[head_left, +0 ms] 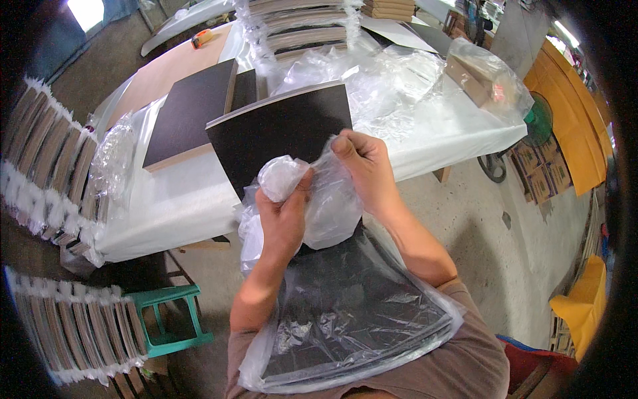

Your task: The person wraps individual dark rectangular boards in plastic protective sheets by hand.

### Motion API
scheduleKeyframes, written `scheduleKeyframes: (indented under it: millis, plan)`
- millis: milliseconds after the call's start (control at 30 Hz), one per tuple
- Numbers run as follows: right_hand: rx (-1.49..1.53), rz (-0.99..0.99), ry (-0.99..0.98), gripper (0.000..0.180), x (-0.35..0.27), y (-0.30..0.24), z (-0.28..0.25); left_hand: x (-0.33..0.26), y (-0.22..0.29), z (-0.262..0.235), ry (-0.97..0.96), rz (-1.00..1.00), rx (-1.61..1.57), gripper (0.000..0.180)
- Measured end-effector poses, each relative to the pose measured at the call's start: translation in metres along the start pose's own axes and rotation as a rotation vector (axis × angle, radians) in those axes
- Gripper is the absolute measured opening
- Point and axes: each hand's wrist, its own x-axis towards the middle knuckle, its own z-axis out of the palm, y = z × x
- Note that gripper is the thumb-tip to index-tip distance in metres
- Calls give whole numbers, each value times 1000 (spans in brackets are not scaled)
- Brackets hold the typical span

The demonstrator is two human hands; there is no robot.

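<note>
A black flat board (279, 130) with a pale edge leans against the table front. Clear plastic bag film (352, 319) covers the dark lower part lying against my body. My left hand (280, 223) is closed around bunched film in front of the board. A whitish wad of the film (279, 177) bulges out above its fingers. To its right, my right hand (364, 166) pinches another part of the film between thumb and fingers, near the board's right edge. Loose film hangs between both hands. The board's lower end is hidden behind hands and film.
Black boards (189, 116) lie on the white-covered table (412, 156). Wrapped stacks (50, 149) stand at the left, another (299, 30) at the back. A bagged carton (468, 80) sits at the table's right. A green stool (171, 319) stands lower left, a fan (539, 120) at right.
</note>
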Motion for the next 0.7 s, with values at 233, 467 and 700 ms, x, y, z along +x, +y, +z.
scheduleKeyframes:
  millis: [233, 467, 700]
  plan:
    - [129, 21, 56, 17, 0, -12, -1, 0, -6, -4, 80, 59, 85, 11]
    - [76, -146, 22, 29, 5, -3, -10, -1, -4, -2, 27, 44, 135, 14]
    - [166, -57, -21, 30, 1, 0, -20, 1, -4, -7, -16, 2, 55, 19]
